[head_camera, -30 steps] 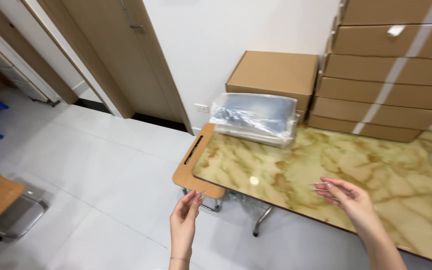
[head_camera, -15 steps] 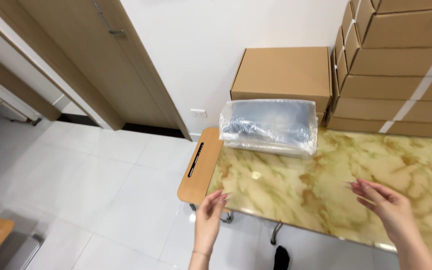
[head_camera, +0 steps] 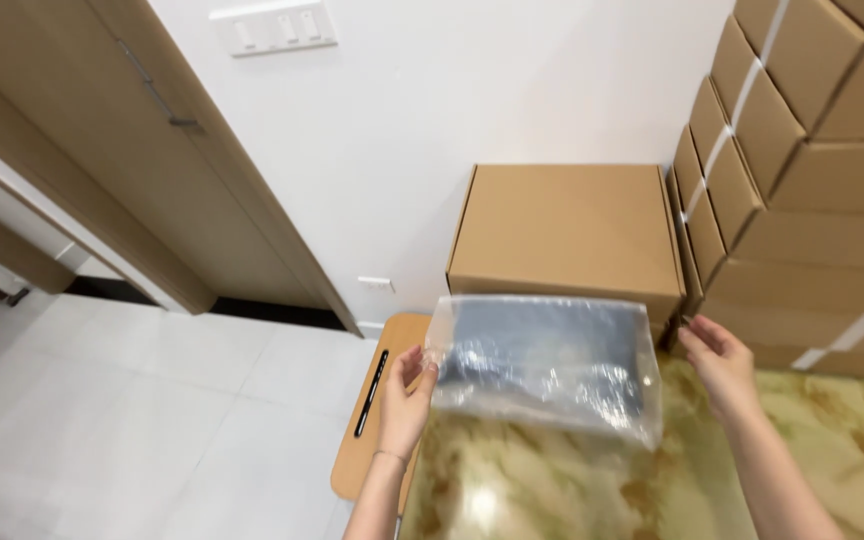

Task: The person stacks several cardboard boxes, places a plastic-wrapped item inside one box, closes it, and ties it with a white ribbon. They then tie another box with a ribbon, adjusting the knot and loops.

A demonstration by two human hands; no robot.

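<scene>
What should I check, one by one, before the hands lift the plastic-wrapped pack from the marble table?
1. Left hand touches the pack's left edge: ok.
2. Right hand touches the right edge: cannot tell, it is at the corner.
3. Plastic-wrapped pack rests on the marble table: ok.
4. Nothing lies on top of the pack: ok.
5. Space behind: not ok, a brown carton stands close behind.
6. Space at right: not ok, stacked strapped cartons stand near.

A stockroom or packing room: strapped cardboard cartons (head_camera: 812, 170) stacked against a plain wall (head_camera: 512, 90) beside a marbled table (head_camera: 652, 490).
</scene>
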